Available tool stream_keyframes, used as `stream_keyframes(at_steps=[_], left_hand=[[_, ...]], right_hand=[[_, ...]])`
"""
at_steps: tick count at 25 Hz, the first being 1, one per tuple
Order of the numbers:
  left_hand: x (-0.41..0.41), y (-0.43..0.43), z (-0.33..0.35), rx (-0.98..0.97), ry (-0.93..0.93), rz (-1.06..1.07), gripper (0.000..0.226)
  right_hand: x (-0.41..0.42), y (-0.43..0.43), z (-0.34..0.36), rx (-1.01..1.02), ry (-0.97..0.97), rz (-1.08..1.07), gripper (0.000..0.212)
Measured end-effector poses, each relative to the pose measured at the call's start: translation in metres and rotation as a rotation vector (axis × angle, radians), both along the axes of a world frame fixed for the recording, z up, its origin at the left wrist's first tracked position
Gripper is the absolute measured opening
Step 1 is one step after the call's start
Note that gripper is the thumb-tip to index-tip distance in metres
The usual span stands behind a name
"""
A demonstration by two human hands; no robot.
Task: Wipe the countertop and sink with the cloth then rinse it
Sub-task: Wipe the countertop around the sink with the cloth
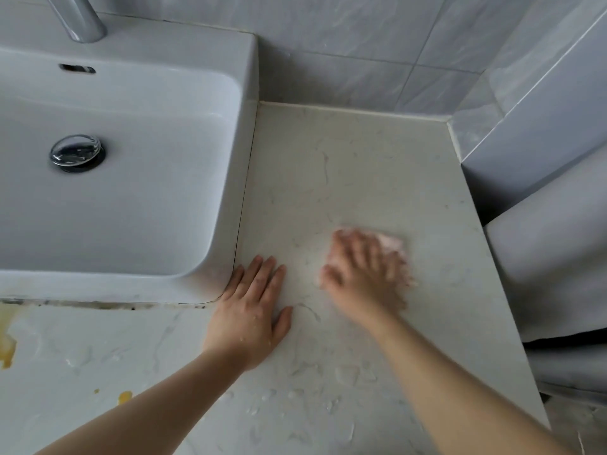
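Note:
A pale pink cloth lies on the white marbled countertop, right of the sink. My right hand presses flat on the cloth with fingers spread; it is motion-blurred. My left hand rests flat on the wet countertop beside the front right corner of the white sink. The sink basin has a chrome drain plug, and the chrome tap stands at its back.
Yellow stains mark the countertop at the far left, with smaller spots nearer me. Water droplets lie across the front counter. Grey tiled walls close in behind and on the right. A white toilet stands past the counter's right edge.

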State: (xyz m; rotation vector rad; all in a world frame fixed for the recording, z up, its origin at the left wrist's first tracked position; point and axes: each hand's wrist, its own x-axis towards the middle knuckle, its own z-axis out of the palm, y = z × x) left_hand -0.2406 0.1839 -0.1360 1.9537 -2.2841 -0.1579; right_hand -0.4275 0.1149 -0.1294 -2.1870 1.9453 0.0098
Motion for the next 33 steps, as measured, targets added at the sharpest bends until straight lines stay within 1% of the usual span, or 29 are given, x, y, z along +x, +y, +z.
stream_keyframes(at_steps=[2,3,4,5,8,10,11,12,13,14,15,16,17,18,19,20,21,22,23,24,25,26,27,28,29,30,31,32,33], left_hand=[[0.000,0.000,0.000,-0.014,0.005,0.003,0.060],[-0.001,0.001,0.000,-0.015,0.005,0.004,0.059],[0.000,0.001,0.001,-0.015,0.007,0.003,0.059],[0.000,0.001,0.001,-0.013,0.012,0.004,0.059],[0.000,0.001,0.001,-0.011,0.006,0.007,0.060],[-0.001,0.001,0.001,-0.005,0.002,0.007,0.060],[0.000,0.001,0.001,-0.003,0.000,0.007,0.060],[0.000,0.001,0.002,-0.002,-0.002,0.009,0.061],[0.000,0.000,0.002,0.001,-0.005,0.013,0.063],[0.001,0.001,0.003,0.006,-0.005,0.019,0.066],[0.001,0.001,0.003,0.014,-0.001,0.021,0.067],[0.001,0.001,0.004,0.026,0.000,0.020,0.068],[0.002,0.000,0.003,0.041,-0.006,0.018,0.068],[0.003,0.000,0.003,0.053,-0.018,0.012,0.068],[0.004,0.001,0.002,0.060,-0.027,0.004,0.067],[0.006,0.003,0.002,0.063,-0.030,-0.003,0.066],[0.008,0.005,0.002,0.064,-0.027,-0.014,0.065],[0.010,0.008,0.002,0.067,-0.011,-0.033,0.065],[0.012,0.011,0.002,0.067,0.017,-0.051,0.064],[0.015,0.015,0.002,0.061,0.047,-0.062,0.063],[0.019,0.019,0.003,0.054,0.071,-0.069,0.062],[0.023,0.024,0.004,0.041,0.085,-0.081,0.060],[0.028,0.030,0.004,0.021,0.088,-0.095,0.058],[0.034,0.036,0.004,-0.004,0.093,-0.107,0.056],[0.042,0.042,0.003,-0.031,0.123,-0.108,0.053],[0.049,0.048,0.002,-0.065,0.182,-0.089,0.049],[0.054,0.052,0.002,-0.114,0.258,-0.052,0.042],[0.055,0.054,0.002,-0.171,0.317,-0.011,0.034],[0.055,0.054,0.002,-0.214,0.331,0.032,0.030]], right_hand=[[0.006,0.012,-0.003,-0.086,0.013,0.248,0.067],[-0.013,0.006,0.003,-0.049,0.051,0.283,0.071],[-0.041,-0.001,0.004,-0.029,0.099,0.241,0.074],[-0.072,-0.005,0.002,0.007,0.130,0.142,0.073],[-0.133,-0.024,0.007,0.056,0.057,-0.282,0.061],[-0.120,-0.033,0.008,0.057,-0.014,-0.475,0.061],[-0.099,-0.032,0.009,0.079,-0.021,-0.499,0.061],[-0.077,-0.026,0.008,0.085,-0.008,-0.426,0.062],[-0.058,-0.015,0.005,0.031,0.003,-0.262,0.061],[-0.048,0.000,0.001,-0.036,0.003,-0.046,0.060],[-0.050,0.017,0.002,-0.057,0.018,0.142,0.058],[-0.064,0.023,-0.001,-0.058,0.066,0.282,0.056],[-0.086,0.016,0.000,-0.054,0.139,0.337,0.059],[-0.110,0.004,-0.001,-0.060,0.179,0.296,0.063],[-0.126,-0.007,0.006,0.016,0.161,0.137,0.063],[-0.133,-0.017,0.015,0.056,0.081,-0.073,0.062],[-0.125,-0.023,0.014,0.091,0.035,-0.243,0.060],[-0.103,-0.021,0.012,0.077,0.021,-0.302,0.059],[-0.073,-0.010,0.011,0.054,0.022,-0.229,0.058],[-0.043,0.005,0.007,-0.039,0.025,-0.052,0.057],[-0.017,0.018,0.002,-0.076,0.012,0.135,0.056],[-0.001,0.027,0.002,-0.034,0.014,0.311,0.058],[0.003,0.027,-0.001,-0.025,0.027,0.439,0.061],[0.000,0.015,0.001,-0.012,0.061,0.506,0.064],[-0.007,0.001,-0.001,-0.044,0.086,0.516,0.068],[-0.010,-0.010,0.002,-0.043,0.114,0.438,0.070],[-0.010,-0.018,0.002,-0.015,0.107,0.271,0.067],[-0.001,-0.022,0.004,0.027,0.066,0.103,0.061],[0.018,-0.020,0.006,0.056,0.002,0.009,0.057]])
